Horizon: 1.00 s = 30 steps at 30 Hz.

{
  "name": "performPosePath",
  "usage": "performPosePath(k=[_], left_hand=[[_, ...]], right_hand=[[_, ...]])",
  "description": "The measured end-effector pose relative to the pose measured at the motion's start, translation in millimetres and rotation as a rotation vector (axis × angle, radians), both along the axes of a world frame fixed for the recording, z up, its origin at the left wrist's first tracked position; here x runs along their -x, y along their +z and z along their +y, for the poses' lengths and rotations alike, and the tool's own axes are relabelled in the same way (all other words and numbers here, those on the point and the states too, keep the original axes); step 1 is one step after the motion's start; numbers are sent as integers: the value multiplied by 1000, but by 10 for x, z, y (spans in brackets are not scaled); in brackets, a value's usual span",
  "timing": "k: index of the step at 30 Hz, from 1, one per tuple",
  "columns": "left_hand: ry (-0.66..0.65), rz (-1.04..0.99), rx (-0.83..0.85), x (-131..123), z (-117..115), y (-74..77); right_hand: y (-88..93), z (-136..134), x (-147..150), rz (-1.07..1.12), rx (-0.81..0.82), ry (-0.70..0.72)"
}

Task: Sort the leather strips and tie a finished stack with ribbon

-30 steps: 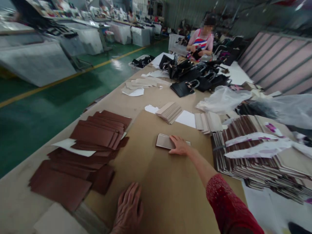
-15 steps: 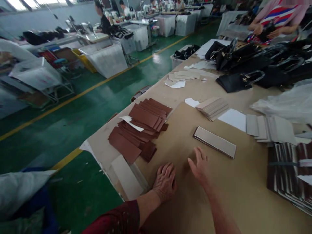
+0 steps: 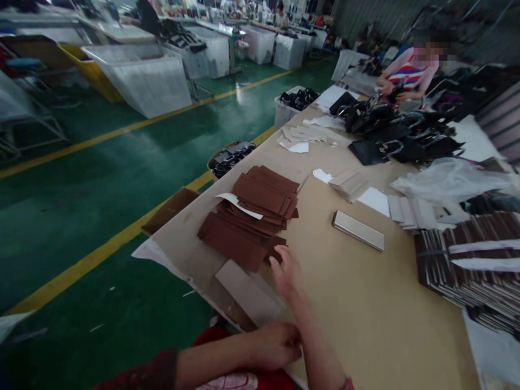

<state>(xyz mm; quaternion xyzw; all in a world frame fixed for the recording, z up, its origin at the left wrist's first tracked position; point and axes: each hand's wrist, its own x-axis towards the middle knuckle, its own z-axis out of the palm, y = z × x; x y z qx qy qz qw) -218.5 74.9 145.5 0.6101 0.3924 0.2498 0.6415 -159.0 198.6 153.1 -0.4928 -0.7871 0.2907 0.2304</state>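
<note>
The right hand (image 3: 289,273) has left the pale strip (image 3: 359,231) and come over to the brown pile (image 3: 244,227), where its fingertips are at the near right corner; whether they touch cannot be told. Its thumb and fingers are apart, with nothing visible between them. The left hand (image 3: 274,344), earlier flat on the work surface, is now drawn back nearer the person than the pile, curled and partly behind the right forearm; what it grips, if anything, cannot be told. Work appears to have shifted from strip to pile.

Counts: two hands; one pale strip, right of the pile, its layers unclear; one brown pile, its overlapping pieces too many to count, with one white paper (image 3: 239,206) across it. Just nearer than the pile are pale boards (image 3: 246,290), number unclear. Beyond and right of it are two beige fans, one closer (image 3: 348,185), one farther (image 3: 412,211). Well right is one strapped bundle (image 3: 455,276).
</note>
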Motion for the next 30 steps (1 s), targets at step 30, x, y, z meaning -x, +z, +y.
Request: performPosePath(k=[30], left_hand=[[754,496,-30,2954,94,-745]], right_hand=[[-17,22,1006,680,532,-371]])
